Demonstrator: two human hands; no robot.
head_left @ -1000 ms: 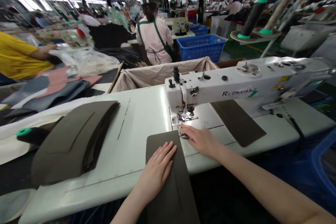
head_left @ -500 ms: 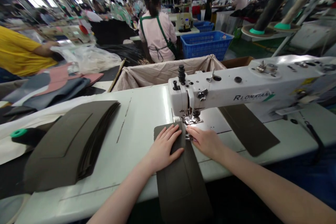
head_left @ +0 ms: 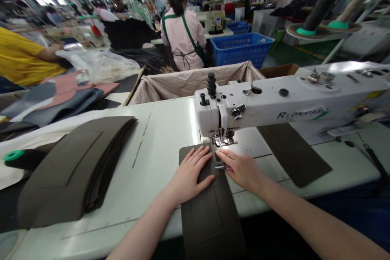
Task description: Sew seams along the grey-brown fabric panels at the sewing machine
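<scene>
A dark olive panel (head_left: 207, 223) lies beneath the left fingers, running from their tips back toward the body and past the front edge of the pale surface (head_left: 158, 158). The left hand (head_left: 193, 174) rests flat on it, fingers slightly spread and thumb held apart. Beside it, the right hand (head_left: 242, 168) keeps its fingers close together and curled round small snips (head_left: 222, 167), whose blades poke out to the left, over the panel; the grip on the handle is mostly hidden. The right fingertips are at the panel's right edge; whether they press on it I cannot tell.

Well left of the left fingers sits a stack of similar panels (head_left: 73, 158), with a dark thread cone (head_left: 26, 158) at its far left side. To the right of the right fingers, another olive panel (head_left: 297, 154) lies partly under the arm of the sewing machine (head_left: 262, 103). Just beyond the right fingertips is the presser foot (head_left: 224, 142).

Farther past the fingers come a cloth-lined bin (head_left: 183, 87), a blue basket (head_left: 240, 55) and a co-worker in a pink top (head_left: 184, 32), back turned.
</scene>
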